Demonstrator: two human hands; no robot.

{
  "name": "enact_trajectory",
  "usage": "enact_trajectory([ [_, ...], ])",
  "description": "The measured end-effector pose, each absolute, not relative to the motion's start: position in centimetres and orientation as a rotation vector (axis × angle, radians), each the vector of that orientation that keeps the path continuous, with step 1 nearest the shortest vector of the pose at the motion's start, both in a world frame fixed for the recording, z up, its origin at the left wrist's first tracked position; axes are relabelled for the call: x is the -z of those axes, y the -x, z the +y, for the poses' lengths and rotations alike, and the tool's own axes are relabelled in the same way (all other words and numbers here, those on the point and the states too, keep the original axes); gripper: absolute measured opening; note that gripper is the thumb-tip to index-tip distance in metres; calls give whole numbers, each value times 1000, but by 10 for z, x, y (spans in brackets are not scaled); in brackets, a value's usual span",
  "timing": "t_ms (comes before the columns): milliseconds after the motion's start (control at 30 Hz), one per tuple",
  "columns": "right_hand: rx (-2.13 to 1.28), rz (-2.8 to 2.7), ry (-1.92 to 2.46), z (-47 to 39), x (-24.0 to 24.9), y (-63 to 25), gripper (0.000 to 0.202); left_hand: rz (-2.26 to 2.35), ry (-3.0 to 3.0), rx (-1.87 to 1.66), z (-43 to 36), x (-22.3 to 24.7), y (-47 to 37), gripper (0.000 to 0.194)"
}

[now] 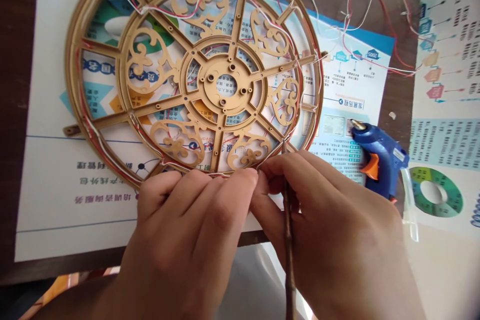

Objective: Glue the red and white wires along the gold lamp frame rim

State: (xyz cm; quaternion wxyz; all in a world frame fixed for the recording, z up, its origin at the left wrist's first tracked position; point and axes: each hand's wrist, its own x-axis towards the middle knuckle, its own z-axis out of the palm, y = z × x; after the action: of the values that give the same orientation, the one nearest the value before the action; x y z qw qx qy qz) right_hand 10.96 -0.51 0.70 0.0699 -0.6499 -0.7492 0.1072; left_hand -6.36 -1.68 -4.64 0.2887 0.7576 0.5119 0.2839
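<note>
A round gold frame [225, 46] with spokes and scrollwork lies over printed sheets. Red and white wires [195, 9] run along its rings. At the frame's near edge my left hand [187, 225] has its fingers curled, the thumb and index tip pressed together by the wire; what they pinch is too small to make out. My right hand [322, 215] holds a thin brown stick [288, 255], its pointed tip up at the ring near the lower right spoke. The fingertips of both hands meet there and hide part of the ring.
To the right lies a blue glue gun [382, 155] with an orange trigger and a clear glue stick. Loose red and white wires [348, 15] spread at the upper right. A printed sheet [442, 125] is at the far right. The dark table edge [67, 267] runs along the near side.
</note>
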Motion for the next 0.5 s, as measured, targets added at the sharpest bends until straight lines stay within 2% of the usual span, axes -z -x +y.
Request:
enact_trajectory([
  [400, -503, -2017, 1958, -20, -5, -121, 14, 1364, -2036, -765, -18, 43, 64, 25],
  [500, -532, -2017, 1940, -21, -2, -132, 21, 1356, -2042, -769, -18, 43, 64, 26],
])
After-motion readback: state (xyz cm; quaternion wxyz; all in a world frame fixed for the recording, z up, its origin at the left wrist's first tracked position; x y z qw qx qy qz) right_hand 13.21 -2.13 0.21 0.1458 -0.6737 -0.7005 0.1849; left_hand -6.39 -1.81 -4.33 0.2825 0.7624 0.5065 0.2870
